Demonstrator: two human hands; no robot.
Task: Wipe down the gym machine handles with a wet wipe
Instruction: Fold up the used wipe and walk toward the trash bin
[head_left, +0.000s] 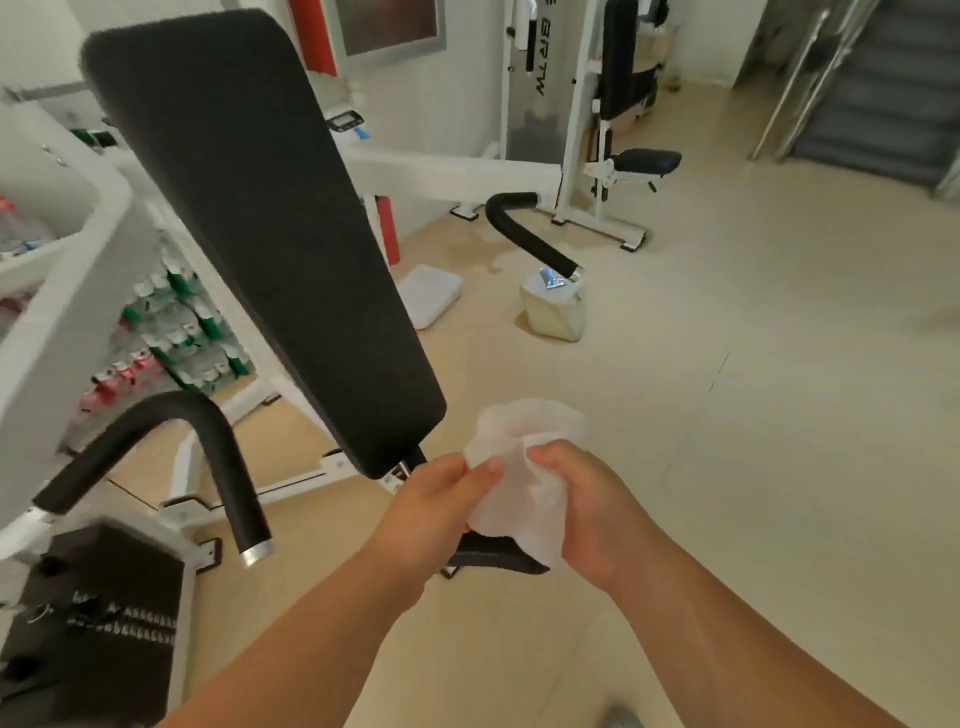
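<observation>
Your left hand (441, 499) and right hand (587, 514) both pinch wet wipe (524, 467), bunched between them. Near handle (208, 436) left of your left hand, untouched. Beyond hands, on floor: jug (553, 312) holding pale liquid, far handle (524, 234) ending at its top

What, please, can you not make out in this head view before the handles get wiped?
All in the head view:
The black seat: mostly covered by the wet wipe, left hand and right hand.
The weight stack: cut off by the left and bottom edges.
The bottle packs: labels blurred, partly behind the white frame.
The far machine lettering: too blurred to read.
</observation>
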